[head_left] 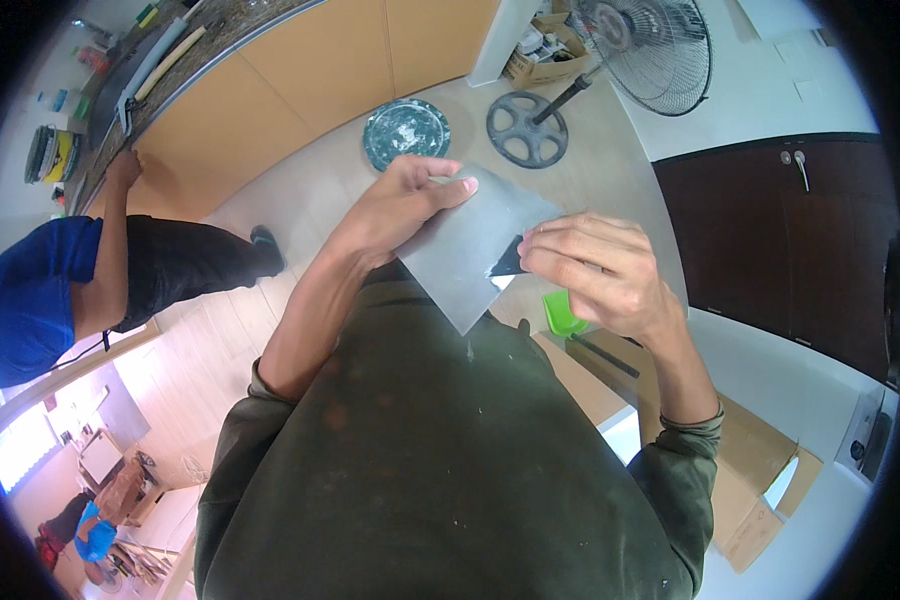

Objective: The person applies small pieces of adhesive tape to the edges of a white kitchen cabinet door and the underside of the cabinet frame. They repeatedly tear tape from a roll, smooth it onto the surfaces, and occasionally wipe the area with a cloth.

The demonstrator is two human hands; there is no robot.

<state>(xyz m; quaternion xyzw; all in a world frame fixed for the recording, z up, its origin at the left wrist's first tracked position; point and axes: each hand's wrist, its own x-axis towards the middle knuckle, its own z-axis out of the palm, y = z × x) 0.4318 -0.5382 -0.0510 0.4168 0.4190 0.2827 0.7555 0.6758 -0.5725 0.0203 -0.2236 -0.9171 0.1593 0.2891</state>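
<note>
1 ea: sheet [460, 230], scraper [508, 259], fan [660, 55], dustpan [562, 314]

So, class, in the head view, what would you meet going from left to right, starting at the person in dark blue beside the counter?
Person in dark blue → left hand → grey sheet, with a small black piece at its right side → right hand → dark brown cupboard.

One standing fan [660, 55], wire-caged, stood on a spoked round base [530, 124]; near it sat a filled carton [546, 72]. A dark brown cabinet [750, 240] with metal handle [802, 170] occupied the right. A green dustpan [562, 313] lay near opened cardboard [750, 490]. Orange-tan cupboards [320, 70] ran beneath a speckled tabletop [235, 22], a blue-topped co-worker [40, 290] alongside.
</note>
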